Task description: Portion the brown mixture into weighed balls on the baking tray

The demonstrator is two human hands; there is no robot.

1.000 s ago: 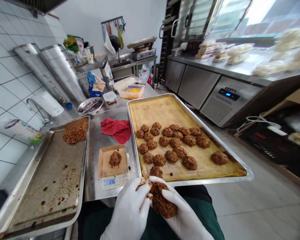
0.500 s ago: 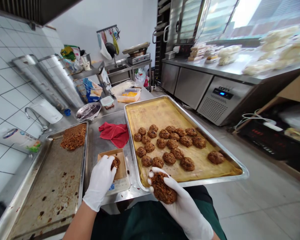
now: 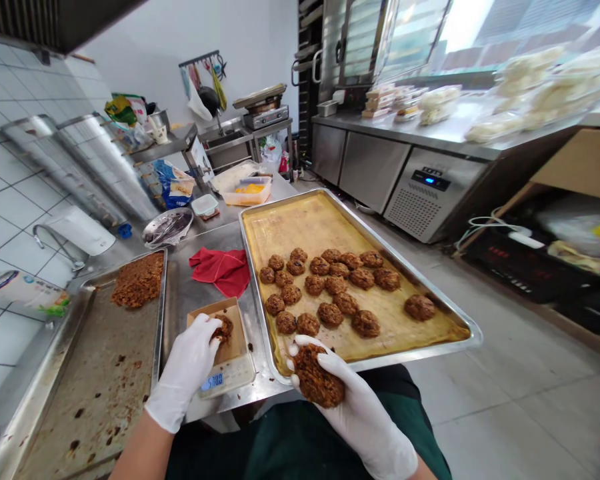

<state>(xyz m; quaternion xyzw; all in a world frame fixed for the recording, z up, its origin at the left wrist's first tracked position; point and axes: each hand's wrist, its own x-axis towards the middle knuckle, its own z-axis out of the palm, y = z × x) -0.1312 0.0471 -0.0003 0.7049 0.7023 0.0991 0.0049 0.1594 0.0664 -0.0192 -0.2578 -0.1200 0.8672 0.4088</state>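
Observation:
My left hand point(image 3: 187, 363) in a white glove rests on the small scale point(image 3: 225, 381), its fingers closed on the brown dough lump point(image 3: 224, 327) in the cardboard tray point(image 3: 235, 343). My right hand point(image 3: 347, 400), also gloved, cups a larger brown dough ball point(image 3: 316, 377) just below the near edge of the big baking tray point(image 3: 450, 308). Several formed dough rounds point(image 3: 330, 287) lie on that tray's yellow liner.
A second metal tray point(image 3: 80, 380) at the left holds a heap of brown mix point(image 3: 137, 280) at its far end. A red cloth point(image 3: 220, 270) lies between the trays. Metal bowl point(image 3: 167, 228), containers and a faucet point(image 3: 55, 240) stand farther back. Steel counters run along the right.
My left hand left the dough ball in my right hand, reached over to the scale and closed on the lump there. The right hand stayed put with the ball.

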